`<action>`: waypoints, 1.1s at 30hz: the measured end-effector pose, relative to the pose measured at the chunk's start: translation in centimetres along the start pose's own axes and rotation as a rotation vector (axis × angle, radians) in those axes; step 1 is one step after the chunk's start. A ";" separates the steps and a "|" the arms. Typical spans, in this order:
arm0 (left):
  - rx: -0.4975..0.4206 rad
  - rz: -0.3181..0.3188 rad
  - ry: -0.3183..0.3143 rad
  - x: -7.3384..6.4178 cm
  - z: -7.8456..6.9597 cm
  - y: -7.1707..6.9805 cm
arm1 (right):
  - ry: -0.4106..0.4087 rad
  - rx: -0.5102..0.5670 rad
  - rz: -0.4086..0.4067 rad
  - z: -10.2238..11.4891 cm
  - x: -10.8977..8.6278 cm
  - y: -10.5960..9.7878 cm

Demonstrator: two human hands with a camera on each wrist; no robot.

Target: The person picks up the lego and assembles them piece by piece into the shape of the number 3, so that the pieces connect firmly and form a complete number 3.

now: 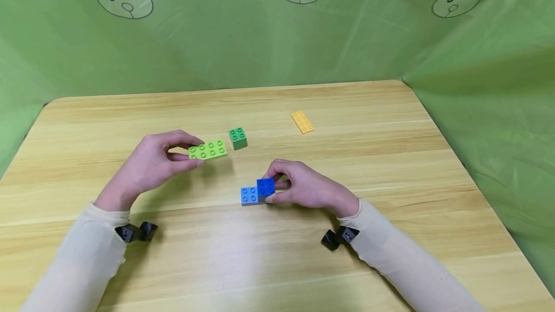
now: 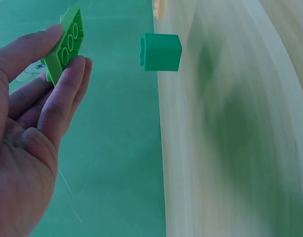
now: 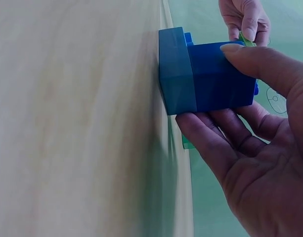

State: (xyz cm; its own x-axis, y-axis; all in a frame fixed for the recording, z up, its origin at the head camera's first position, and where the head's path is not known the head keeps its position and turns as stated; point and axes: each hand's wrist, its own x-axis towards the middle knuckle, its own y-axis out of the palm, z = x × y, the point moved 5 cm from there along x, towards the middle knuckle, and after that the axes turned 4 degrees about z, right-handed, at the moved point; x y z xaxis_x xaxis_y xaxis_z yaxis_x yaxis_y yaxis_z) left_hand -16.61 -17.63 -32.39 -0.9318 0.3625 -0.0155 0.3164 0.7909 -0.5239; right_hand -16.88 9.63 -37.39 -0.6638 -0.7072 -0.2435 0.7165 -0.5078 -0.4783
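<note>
My left hand pinches a flat lime-green building brick by its left end, raised above the table; its hollow underside shows in the left wrist view. My right hand grips a dark blue square brick between thumb and fingers. That dark blue brick sits on the right half of a longer, lower light blue brick, which lies on the table. In the right wrist view the dark blue brick stands against the light blue brick, with no gap visible between them.
A green square brick stands on the wooden table just right of the lime-green one. Farther back lies a flat yellow-orange brick. Green cloth hangs behind the table and along its sides.
</note>
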 end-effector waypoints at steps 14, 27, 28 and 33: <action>-0.041 0.031 0.035 0.4 -0.7 1.0 | 0.011 -0.025 0.007 0.1 0.2 0.0; -0.050 0.064 0.070 0.3 -1.2 2.3 | 0.042 -0.015 0.018 -0.1 0.3 -0.1; -0.055 0.068 0.071 0.3 -1.3 2.5 | 0.042 -0.015 0.018 -0.1 0.3 -0.1; -0.079 0.087 0.088 0.3 -1.7 3.4 | 0.040 -0.012 0.021 -0.2 0.3 0.0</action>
State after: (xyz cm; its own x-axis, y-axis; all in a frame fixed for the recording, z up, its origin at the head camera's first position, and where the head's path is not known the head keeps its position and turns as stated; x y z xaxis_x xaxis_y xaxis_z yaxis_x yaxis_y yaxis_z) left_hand -15.51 -13.98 -32.72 -0.8822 0.4705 0.0183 0.4116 0.7896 -0.4550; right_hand -17.15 9.52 -37.59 -0.6570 -0.6972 -0.2868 0.7276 -0.4869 -0.4832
